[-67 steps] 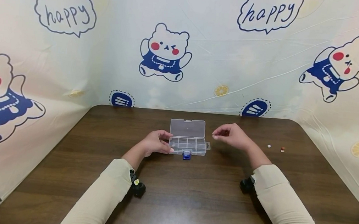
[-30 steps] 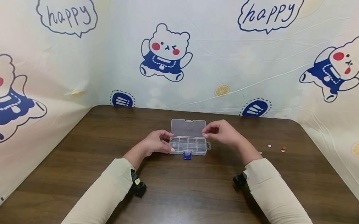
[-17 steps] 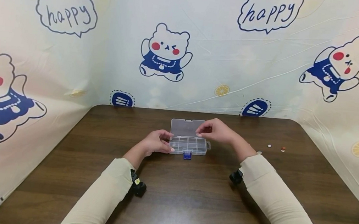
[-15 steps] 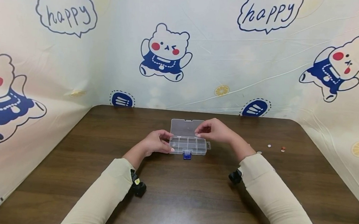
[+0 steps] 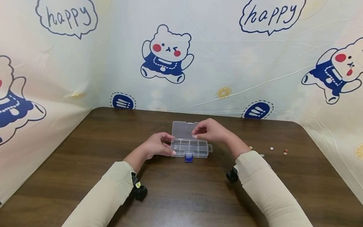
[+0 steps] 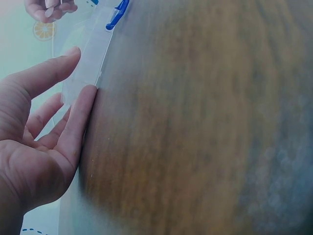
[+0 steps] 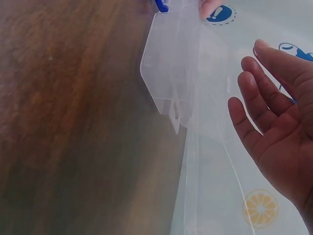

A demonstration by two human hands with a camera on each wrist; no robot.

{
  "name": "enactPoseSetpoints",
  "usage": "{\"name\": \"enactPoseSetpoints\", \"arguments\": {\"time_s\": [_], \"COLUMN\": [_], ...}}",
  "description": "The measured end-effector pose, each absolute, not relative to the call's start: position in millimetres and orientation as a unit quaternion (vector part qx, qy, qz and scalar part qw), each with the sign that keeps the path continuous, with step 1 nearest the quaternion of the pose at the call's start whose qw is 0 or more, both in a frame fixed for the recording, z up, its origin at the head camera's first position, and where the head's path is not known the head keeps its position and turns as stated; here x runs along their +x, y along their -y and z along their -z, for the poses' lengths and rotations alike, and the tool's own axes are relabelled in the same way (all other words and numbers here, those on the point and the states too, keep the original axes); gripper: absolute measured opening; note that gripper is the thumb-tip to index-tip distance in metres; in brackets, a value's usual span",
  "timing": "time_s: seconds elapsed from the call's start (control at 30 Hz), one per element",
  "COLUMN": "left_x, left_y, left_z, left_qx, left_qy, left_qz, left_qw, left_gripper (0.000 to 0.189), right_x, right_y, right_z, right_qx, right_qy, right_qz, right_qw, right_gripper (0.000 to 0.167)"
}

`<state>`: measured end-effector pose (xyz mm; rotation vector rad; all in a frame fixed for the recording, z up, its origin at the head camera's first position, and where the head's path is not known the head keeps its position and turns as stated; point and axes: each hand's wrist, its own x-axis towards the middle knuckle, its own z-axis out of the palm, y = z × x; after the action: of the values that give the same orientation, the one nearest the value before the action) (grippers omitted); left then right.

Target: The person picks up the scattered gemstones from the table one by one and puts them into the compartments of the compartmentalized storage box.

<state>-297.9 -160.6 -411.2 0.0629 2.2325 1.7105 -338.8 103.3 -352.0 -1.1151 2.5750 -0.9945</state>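
A clear plastic compartment box [image 5: 194, 151] with a blue latch [image 5: 188, 158] lies on the table, its lid [image 5: 181, 128] raised at the back. My left hand [image 5: 157, 144] grips the box's left end, thumb at the front corner and fingers behind. In the left wrist view, those fingers [image 6: 80, 112] lie along the end wall. My right hand [image 5: 212, 130] is over the rear edge of the compartments, in front of the lid. Its thumb and forefinger pinch a small whitish pill-like piece [image 6: 49, 11], mostly hidden by the fingertips.
Right of the box, near the right forearm, lie several small pieces: a white one [image 5: 271, 148], a reddish-brown one [image 5: 286, 150] and a pale one [image 5: 262, 155]. A hang tab [image 5: 210, 148] sticks out from the box's right end. A printed cloth [image 5: 212, 58] stands behind the table.
My right hand has moved left from beside the box to over its rear edge, still pinching. Pale pieces by the right forearm have come into view. The left hand and box stay put.
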Motion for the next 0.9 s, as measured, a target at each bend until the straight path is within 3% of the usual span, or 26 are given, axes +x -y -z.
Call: {"name": "enactPoseSetpoints", "arguments": {"time_s": [0.9], "left_x": [-300], "left_y": [162], "left_z": [413], "left_qx": [0.028], "left_qy": [-0.779], "left_qz": [-0.603], "left_qw": [0.170], "left_gripper": [0.064], "right_x": [-358], "right_y": [-76], "right_z": [357], "right_qx": [-0.377], "right_qy": [-0.862], "right_qz": [0.311], "right_qw": [0.136], "right_gripper": [0.008]}}
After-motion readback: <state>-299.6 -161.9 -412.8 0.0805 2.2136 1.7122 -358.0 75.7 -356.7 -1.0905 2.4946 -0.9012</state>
